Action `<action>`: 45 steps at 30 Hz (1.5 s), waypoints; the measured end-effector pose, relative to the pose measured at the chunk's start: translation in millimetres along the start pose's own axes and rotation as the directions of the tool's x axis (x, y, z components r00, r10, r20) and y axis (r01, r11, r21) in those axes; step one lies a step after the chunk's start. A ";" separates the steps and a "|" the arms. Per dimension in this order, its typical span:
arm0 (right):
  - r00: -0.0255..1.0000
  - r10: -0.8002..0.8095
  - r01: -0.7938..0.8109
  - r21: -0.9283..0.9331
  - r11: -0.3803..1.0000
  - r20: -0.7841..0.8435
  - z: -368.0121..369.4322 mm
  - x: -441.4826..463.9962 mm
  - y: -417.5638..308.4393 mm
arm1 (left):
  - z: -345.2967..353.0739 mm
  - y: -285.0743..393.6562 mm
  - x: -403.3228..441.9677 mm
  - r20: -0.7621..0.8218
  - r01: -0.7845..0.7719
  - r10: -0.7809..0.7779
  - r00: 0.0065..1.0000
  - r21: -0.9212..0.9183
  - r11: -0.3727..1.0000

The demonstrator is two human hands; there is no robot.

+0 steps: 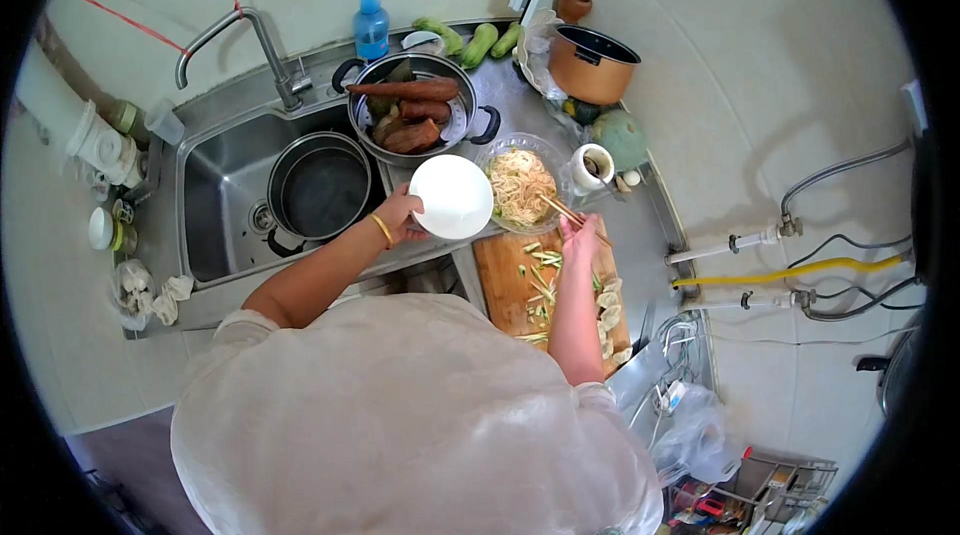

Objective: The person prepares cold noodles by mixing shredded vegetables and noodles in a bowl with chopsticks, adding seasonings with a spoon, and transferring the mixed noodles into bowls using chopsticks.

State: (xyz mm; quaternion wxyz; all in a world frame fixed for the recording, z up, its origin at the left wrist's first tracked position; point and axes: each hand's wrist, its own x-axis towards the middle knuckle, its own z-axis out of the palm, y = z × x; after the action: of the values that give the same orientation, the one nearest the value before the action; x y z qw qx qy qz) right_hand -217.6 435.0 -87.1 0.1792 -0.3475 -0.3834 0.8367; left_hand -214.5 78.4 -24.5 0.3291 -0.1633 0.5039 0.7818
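My left hand [397, 213] grips the left rim of a white bowl [451, 197], whose inside looks empty. In my right hand [578, 238] are wooden chopsticks [556, 206], their tips in the noodles [520, 187]. The noodles lie in a clear bowl [495, 150], just right of the white one. Below my right hand, a wooden cutting board [502, 280] carries green vegetable strips [541, 285] and pale dumpling-like pieces [608, 318] along its right side; my forearm covers part of it.
A steamer pot [474, 101] with sweet potatoes [412, 113] stands behind the white bowl. A dark pot [320, 190] sits in the sink [222, 170] at left. An orange pot [597, 80], green gourds [479, 45] and a white jar [591, 167] are at the back right.
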 end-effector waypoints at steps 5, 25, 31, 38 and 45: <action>0.989 0.136 -0.143 0.147 0.979 0.052 3.7 21.2 8.7 | 10.4 3.5 -7.6 -0.077 0.031 -0.032 0.997 -0.002 1.000; 0.915 -0.042 -0.065 0.249 0.966 0.401 93.7 -54.7 -133.2 | 14.1 5.4 25.2 -0.016 -0.019 0.017 1.000 -0.120 0.993; 0.862 -0.175 0.043 0.274 0.961 0.476 137.6 -91.8 -200.2 | 34.1 16.8 27.7 -0.036 -0.013 0.010 0.999 -0.092 0.996; 0.775 -0.352 0.206 0.317 0.926 0.524 188.5 -134.5 -275.6 | 56.5 17.6 41.6 -0.129 -0.039 0.037 0.991 -0.016 0.999; 0.647 -0.513 0.381 0.344 0.858 0.564 223.4 -175.4 -329.1 | 74.6 15.2 51.4 -0.137 -0.026 0.031 0.990 0.039 0.999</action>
State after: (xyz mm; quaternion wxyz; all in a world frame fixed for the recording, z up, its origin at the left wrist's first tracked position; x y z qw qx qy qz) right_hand -245.4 431.4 346.7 0.2728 0.0831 -0.4114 0.8657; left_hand -256.6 158.9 -11.6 0.2855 -0.2035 0.5422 0.7636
